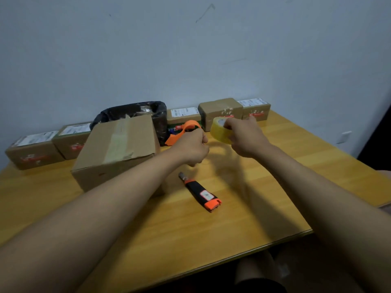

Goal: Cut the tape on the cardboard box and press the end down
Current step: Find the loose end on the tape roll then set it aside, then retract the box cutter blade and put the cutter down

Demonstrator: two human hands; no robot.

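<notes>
Wooden table (243,208): its near edge runs along the lower right of the frame; bare surface lies at centre and right.

Utility knife (200,191), black and orange: lies flat at centre, apart from both hands.

Cardboard box (118,151): left of centre, a tape strip (118,140) across its top, just left of the left hand.

Left hand (190,146): fingers curled; what it grips cannot be told.

Orange dispenser (186,130): directly behind that hand.

Right hand (245,136): grips a yellowish tape roll (220,130), centre right.

Bin (146,115) with black liner: behind the box, brown scraps inside.

Small parcels (220,111): lined along the wall edge.
</notes>
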